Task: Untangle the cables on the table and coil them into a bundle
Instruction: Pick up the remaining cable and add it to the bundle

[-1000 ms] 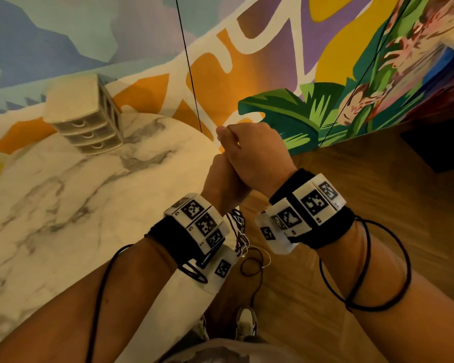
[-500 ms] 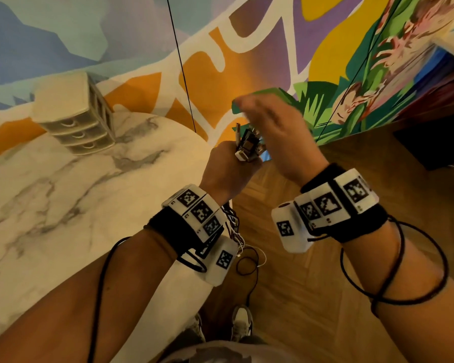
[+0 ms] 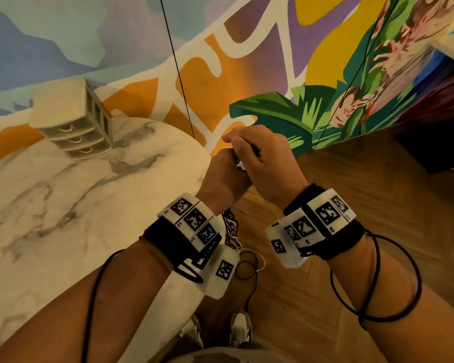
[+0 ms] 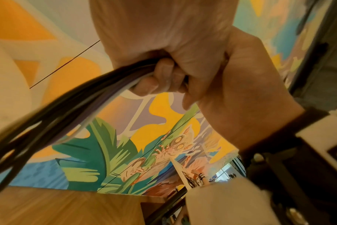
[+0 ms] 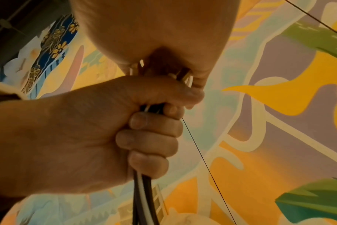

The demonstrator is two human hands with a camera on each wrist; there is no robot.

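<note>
**Closing back over the bundle**

Dangling nearest me, dark and white loops of the cables (image 3: 231, 229) hang below the wrists, over the floor at the table's edge rather than on the marble table (image 3: 63, 205). Half a second ago the right hand was lifted clear and something pale showed above the left fist; now the right hand (image 3: 262, 158) has dropped back at about 1 o'clock of the left hand (image 3: 220, 176), fingers curled over the bundle's top. That looks like another turn laid on, so coiling seems well along. The left hand grips the gathered strands in a fist. What the right fingers actually pinch is hidden. At 10 o'clock stands a small drawer unit (image 3: 74, 119); beyond, the mural wall (image 3: 312, 48).
</note>
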